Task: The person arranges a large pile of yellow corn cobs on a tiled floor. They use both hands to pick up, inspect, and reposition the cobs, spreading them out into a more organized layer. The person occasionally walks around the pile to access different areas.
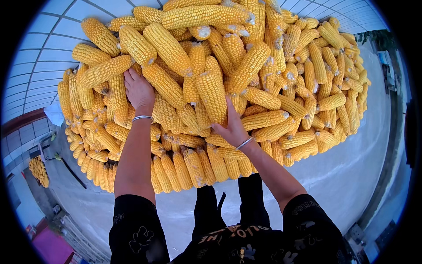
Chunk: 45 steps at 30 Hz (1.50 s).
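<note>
A tall heap of husked yellow corn cobs [263,127] rises before me, with loose cobs piled over neatly laid ones. My right hand [232,125] has its thumb and fingers around the lower end of a thick cob [211,94] near the heap's middle. Farther left, my left hand [140,89] lies back-up among the cobs. Its fingertips reach the end of a slanting cob [107,71] and are partly hidden, so any grip there cannot be made out. Just right of that hand lies another long cob [164,85].
A white tiled wall [43,62] stands behind the heap. Grey concrete floor [316,191] runs around its front, where my legs [252,198] stand close. A second, smaller corn pile [39,171] lies far left. A whitish bag or cloth [54,113] touches the heap's left side.
</note>
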Each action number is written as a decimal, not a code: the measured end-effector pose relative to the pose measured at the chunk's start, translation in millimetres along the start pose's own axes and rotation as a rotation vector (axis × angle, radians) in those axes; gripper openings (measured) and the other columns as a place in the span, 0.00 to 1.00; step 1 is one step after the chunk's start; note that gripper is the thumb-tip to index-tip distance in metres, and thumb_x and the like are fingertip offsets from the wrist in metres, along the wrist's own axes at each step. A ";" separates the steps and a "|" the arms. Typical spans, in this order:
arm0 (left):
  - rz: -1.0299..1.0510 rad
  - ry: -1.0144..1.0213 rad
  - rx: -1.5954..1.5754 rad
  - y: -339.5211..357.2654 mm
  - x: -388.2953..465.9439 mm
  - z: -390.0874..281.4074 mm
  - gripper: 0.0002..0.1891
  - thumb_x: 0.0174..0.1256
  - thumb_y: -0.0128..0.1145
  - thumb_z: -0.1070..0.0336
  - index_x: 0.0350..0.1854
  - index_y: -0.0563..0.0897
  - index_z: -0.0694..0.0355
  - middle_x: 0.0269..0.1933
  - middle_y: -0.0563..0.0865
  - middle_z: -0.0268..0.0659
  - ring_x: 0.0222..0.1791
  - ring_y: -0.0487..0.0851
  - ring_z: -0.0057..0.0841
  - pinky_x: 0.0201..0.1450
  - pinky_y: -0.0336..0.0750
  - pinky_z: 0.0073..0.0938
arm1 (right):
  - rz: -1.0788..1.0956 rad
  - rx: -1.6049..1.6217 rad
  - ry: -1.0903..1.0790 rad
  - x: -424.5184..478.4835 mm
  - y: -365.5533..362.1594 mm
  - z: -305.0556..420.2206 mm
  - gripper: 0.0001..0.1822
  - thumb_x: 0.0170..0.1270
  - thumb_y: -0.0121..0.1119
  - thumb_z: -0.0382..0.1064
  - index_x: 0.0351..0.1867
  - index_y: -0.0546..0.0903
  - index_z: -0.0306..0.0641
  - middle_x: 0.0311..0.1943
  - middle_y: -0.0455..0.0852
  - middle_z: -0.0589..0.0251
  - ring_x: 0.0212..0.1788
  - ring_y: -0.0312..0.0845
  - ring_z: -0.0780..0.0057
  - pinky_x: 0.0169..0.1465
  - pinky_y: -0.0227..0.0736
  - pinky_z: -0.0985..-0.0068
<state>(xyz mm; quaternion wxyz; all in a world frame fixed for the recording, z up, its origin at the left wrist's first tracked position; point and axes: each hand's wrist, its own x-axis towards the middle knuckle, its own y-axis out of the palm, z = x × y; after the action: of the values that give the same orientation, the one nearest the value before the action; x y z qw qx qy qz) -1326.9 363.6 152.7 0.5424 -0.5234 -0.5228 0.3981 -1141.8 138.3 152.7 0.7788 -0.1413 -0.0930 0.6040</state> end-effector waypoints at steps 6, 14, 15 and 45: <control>0.038 -0.061 0.038 -10.1 -0.2 -4.5 0.24 0.64 0.45 0.70 0.62 0.59 0.68 0.65 0.61 0.46 0.63 0.63 0.45 0.59 0.67 0.42 | -0.147 -0.062 -0.303 94.0 -31.1 39.6 0.20 0.63 0.53 0.42 0.50 0.73 0.28 0.53 0.72 0.42 0.55 0.69 0.47 0.59 0.65 0.65; 0.014 -0.023 0.051 1.5 -2.3 1.5 0.28 0.62 0.48 0.68 0.64 0.56 0.68 0.65 0.60 0.49 0.62 0.64 0.46 0.60 0.66 0.42 | -0.111 -0.392 -0.140 185.3 1.7 -4.6 0.21 0.64 0.49 0.51 0.44 0.77 0.32 0.41 0.74 0.47 0.43 0.74 0.53 0.50 0.70 0.63; 0.001 -0.025 0.063 -0.4 1.3 0.6 0.28 0.62 0.48 0.68 0.64 0.57 0.68 0.65 0.60 0.49 0.61 0.64 0.46 0.60 0.66 0.43 | -0.071 -0.374 -0.100 180.0 1.7 -4.9 0.23 0.64 0.49 0.52 0.48 0.76 0.32 0.42 0.76 0.46 0.44 0.74 0.52 0.53 0.68 0.62; 0.025 0.019 0.079 1.5 1.0 -6.7 0.29 0.61 0.49 0.66 0.63 0.56 0.69 0.63 0.61 0.50 0.60 0.65 0.48 0.56 0.69 0.44 | 0.005 -0.409 -0.096 -77.0 5.9 -68.8 0.21 0.55 0.53 0.28 0.53 0.72 0.34 0.39 0.77 0.55 0.44 0.70 0.54 0.52 0.63 0.62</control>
<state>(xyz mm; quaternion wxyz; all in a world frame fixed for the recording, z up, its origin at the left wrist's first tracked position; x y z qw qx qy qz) -1319.9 363.7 152.1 0.5626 -0.5118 -0.4951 0.4200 -1144.9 57.8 87.9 0.7271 -0.2680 -0.2503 0.5804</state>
